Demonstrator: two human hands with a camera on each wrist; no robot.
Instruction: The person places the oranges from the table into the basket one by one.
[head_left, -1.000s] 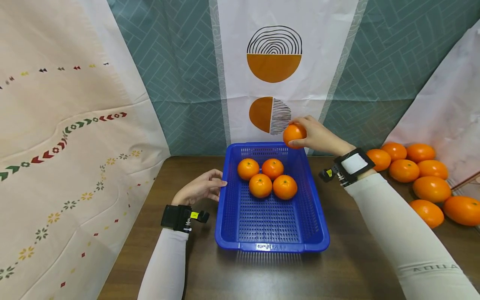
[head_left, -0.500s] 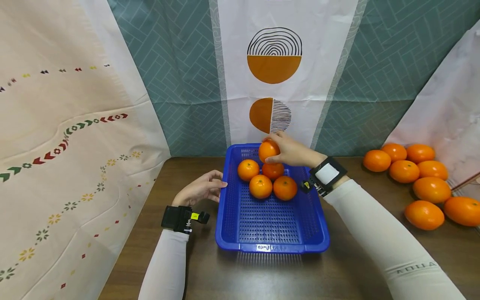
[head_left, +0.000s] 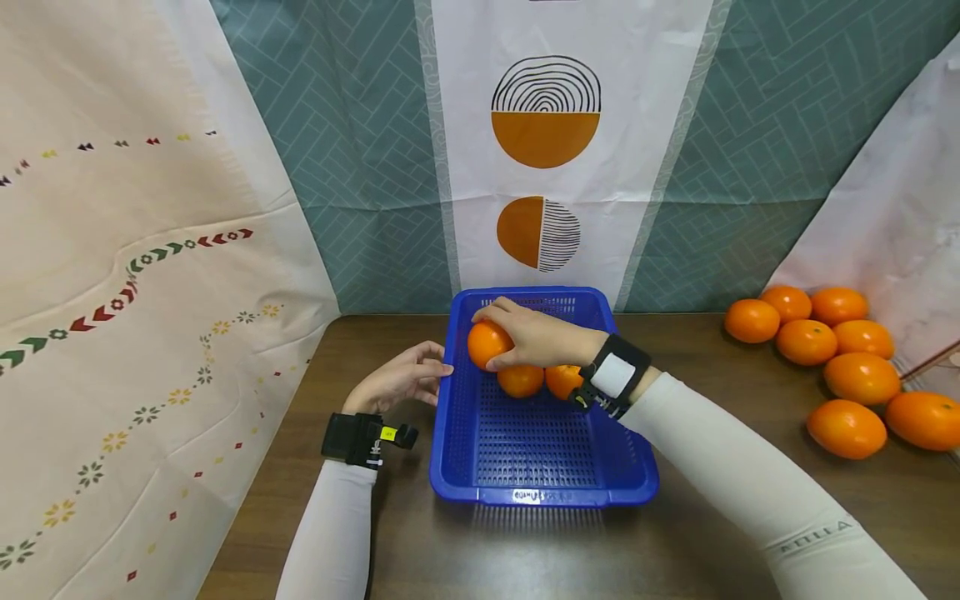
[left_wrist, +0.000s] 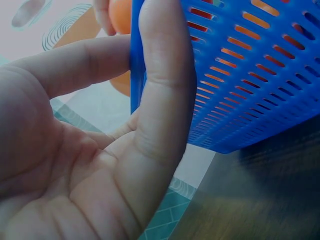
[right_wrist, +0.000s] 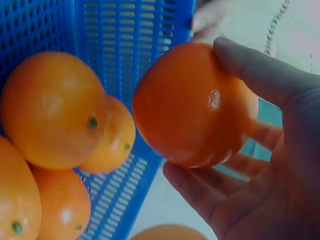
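Note:
My right hand (head_left: 536, 335) grips an orange (head_left: 489, 345) between thumb and fingers, over the back left part of the blue plastic basket (head_left: 540, 497). In the right wrist view, that held orange (right_wrist: 192, 107) is above several other oranges in the basket, one of them a near orange (right_wrist: 55, 110) with a green stem end. In the head view, the hand and forearm hide some of these; a front orange (head_left: 521, 382) shows below the hand. My left hand (head_left: 401, 377) pinches the basket's left rim, its thumb and a finger (left_wrist: 165, 75) on either side of the wall.
Several more oranges (head_left: 862, 377) lie in a group on the right of the brown wooden table (head_left: 712, 400). Patterned cloths (head_left: 375, 167) hang behind the table and at both sides. The basket's front half shows its bare slotted floor (head_left: 536, 450).
My right hand has carried the orange from above the basket's back right corner leftward and down to its back left part. The left hand has stayed at the rim.

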